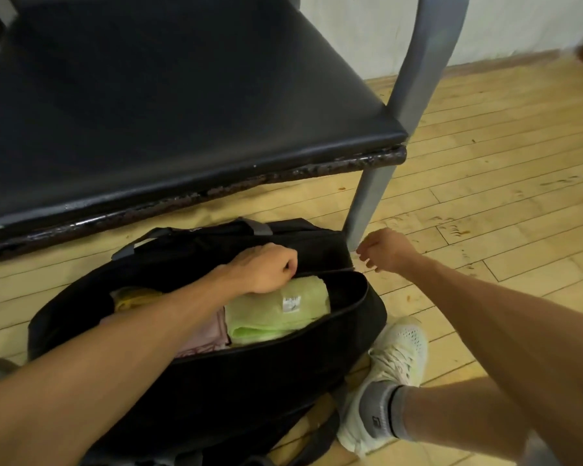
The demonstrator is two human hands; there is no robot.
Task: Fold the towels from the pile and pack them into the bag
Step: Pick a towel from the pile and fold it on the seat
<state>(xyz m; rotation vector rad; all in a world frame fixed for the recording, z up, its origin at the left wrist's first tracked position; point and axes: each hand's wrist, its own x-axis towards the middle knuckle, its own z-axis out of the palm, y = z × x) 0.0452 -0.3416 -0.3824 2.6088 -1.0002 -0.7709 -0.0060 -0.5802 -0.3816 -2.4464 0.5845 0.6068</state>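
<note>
A black bag (236,381) lies on the wooden floor with its zip mouth open. Inside lie a folded light green towel (276,309) with a white label, a pink towel (204,338) and a yellow one (132,299) at the left end. My left hand (265,267) is curled at the far rim of the bag's opening, above the green towel; what it pinches is hidden. My right hand (386,250) hovers just past the bag's right end, fingers loosely bent, holding nothing.
A black padded chair seat (148,105) on a grey metal frame (367,200) stands right behind the bag. My foot in a white shoe (389,368) stands against the bag's right side. Wooden floor (502,196) stretches to the right, up to a white wall.
</note>
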